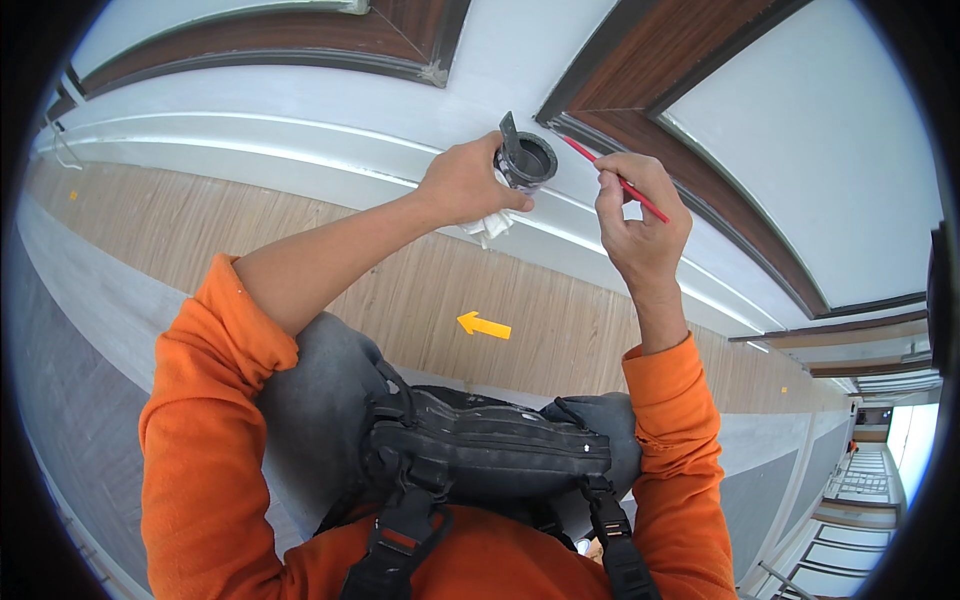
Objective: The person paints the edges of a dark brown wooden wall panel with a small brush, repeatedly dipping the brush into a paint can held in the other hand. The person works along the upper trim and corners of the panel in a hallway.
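Observation:
My left hand (462, 183) grips a small dark cup (532, 164) with dark contents; a flat dark strip (508, 131) rises from its rim. A crumpled white cloth (486, 229) is held beneath the cup in the same hand. My right hand (643, 222) holds a thin red brush (582, 150) like a pen, its tip at or very near the lower left corner of a dark wood-framed wall panel (622, 85), just right of the cup. Whether the tip touches the frame, I cannot tell.
A second framed panel (350, 45) is at upper left, above a white skirting ledge (250, 150). Light wood-look flooring (400, 290) bears a yellow arrow (484, 325). A black bag (485, 440) rests across my legs. The corridor (865, 450) extends right toward railings.

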`<state>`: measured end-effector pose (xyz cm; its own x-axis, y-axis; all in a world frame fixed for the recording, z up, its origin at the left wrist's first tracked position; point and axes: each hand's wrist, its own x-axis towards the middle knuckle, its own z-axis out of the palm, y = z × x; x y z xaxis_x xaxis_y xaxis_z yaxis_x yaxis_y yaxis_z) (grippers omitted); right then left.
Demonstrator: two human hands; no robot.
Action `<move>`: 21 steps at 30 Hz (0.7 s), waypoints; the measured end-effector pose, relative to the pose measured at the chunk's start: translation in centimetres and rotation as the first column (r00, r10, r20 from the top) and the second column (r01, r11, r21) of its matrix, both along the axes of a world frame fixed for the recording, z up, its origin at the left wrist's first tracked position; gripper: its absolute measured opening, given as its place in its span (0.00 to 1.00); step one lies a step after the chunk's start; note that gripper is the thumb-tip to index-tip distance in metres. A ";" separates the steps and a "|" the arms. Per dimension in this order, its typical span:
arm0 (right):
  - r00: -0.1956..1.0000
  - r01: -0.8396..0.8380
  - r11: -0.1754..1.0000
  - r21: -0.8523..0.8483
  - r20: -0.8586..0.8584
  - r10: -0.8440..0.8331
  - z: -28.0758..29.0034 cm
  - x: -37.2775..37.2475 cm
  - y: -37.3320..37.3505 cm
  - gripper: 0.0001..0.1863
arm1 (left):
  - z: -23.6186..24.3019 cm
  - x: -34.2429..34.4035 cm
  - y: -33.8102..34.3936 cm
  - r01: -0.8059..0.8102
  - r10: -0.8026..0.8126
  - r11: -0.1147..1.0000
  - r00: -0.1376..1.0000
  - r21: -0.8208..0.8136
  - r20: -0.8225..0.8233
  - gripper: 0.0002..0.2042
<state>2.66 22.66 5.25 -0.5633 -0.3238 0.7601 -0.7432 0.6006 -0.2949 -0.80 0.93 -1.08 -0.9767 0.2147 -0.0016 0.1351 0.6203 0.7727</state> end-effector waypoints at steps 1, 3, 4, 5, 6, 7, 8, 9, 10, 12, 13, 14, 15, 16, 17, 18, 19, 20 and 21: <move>1.000 0.020 1.000 -0.001 0.002 -0.020 0.1 0.0 0.1 0.10 | -0.2 0.0 -0.1 -0.003 0.003 1.000 1.000 -0.001 -0.015 0.40; 1.000 0.017 1.000 -0.015 -0.010 -0.017 0.3 0.1 0.2 0.09 | -0.3 -0.1 -0.2 -0.001 0.001 1.000 1.000 0.004 -0.020 0.41; 1.000 -0.007 1.000 -0.026 -0.022 0.006 0.4 0.1 0.1 0.09 | -0.2 -0.1 -0.3 0.003 -0.003 1.000 1.000 0.009 -0.012 0.41; 0.999 -0.031 0.999 -0.038 -0.036 0.029 0.4 0.1 0.1 0.09 | -0.2 -0.1 -0.3 0.007 -0.007 1.000 1.000 0.014 -0.003 0.41; 0.998 -0.019 1.000 -0.012 -0.053 0.018 0.3 0.0 0.1 0.09 | -0.3 -0.2 -0.2 0.007 -0.007 1.000 1.000 0.002 -0.007 0.40; 0.998 -0.007 1.000 0.014 -0.070 0.008 0.1 -0.2 0.2 0.09 | -0.5 -0.2 -0.1 0.006 -0.006 1.000 1.000 -0.011 -0.012 0.40; 0.996 0.005 0.999 0.040 -0.087 -0.001 0.0 -0.4 0.2 0.09 | -0.6 -0.3 -0.1 0.005 -0.006 1.000 1.000 -0.024 -0.016 0.40; 0.997 0.020 1.000 0.015 -0.071 -0.019 0.0 -0.3 0.2 0.09 | -0.6 -0.3 -0.1 0.009 -0.009 1.000 1.000 -0.016 -0.019 0.40; 0.998 0.035 0.999 -0.011 -0.054 -0.036 0.1 -0.1 0.3 0.09 | -0.7 -0.2 -0.1 0.012 -0.012 1.000 1.000 -0.009 -0.021 0.40; 0.999 0.019 0.999 -0.036 -0.031 -0.020 0.3 0.1 0.1 0.09 | -0.6 -0.2 -0.1 0.019 -0.019 1.000 1.000 0.005 -0.024 0.40; 1.000 -0.013 0.999 -0.037 -0.025 0.012 0.3 0.1 -0.2 0.09 | -0.6 -0.2 -0.1 0.023 -0.023 1.000 0.999 0.011 -0.024 0.40; 0.999 -0.045 0.998 -0.037 -0.020 0.045 0.3 0.2 -0.4 0.09 | -0.6 -0.1 -0.2 0.028 -0.027 0.999 0.999 0.018 -0.023 0.40; 0.999 -0.035 0.999 -0.018 -0.033 0.035 0.2 0.1 -0.4 0.09 | -0.6 -0.2 -0.2 0.026 -0.025 1.000 0.999 0.017 -0.025 0.40; 0.999 -0.025 1.000 0.001 -0.047 0.025 0.0 -0.1 -0.3 0.10 | -0.6 -0.2 -0.2 0.024 -0.023 1.000 0.999 0.017 -0.026 0.40; 0.998 -0.015 1.000 0.019 -0.060 0.016 -0.1 -0.1 -0.3 0.10 | -0.6 -0.2 -0.2 0.022 -0.021 1.000 0.999 0.017 -0.027 0.40; 0.999 -0.006 1.000 -0.008 -0.047 0.006 -0.1 -0.1 -0.2 0.10 | -0.7 -0.2 -0.2 0.018 -0.018 1.000 0.999 0.012 -0.030 0.40; 0.999 0.003 0.999 -0.034 -0.033 -0.004 0.0 -0.1 -0.2 0.10 | -0.7 -0.2 -0.1 0.014 -0.014 1.000 0.999 0.008 -0.033 0.40; 1.000 0.012 0.998 -0.060 -0.019 -0.014 0.0 -0.1 -0.1 0.10 | -0.7 -0.2 -0.1 0.011 -0.011 1.000 0.999 0.003 -0.037 0.40; 1.000 -0.007 0.999 -0.052 -0.022 0.005 -0.1 -0.1 -0.2 0.10 | -0.6 -0.2 -0.1 0.011 -0.011 1.000 0.999 0.006 -0.040 0.40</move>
<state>2.55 22.47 5.13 -0.5448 -0.2868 0.7880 -0.7533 0.5803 -0.3096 -1.00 0.85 -1.70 -0.9735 0.2254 0.0388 0.1728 0.6136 0.7705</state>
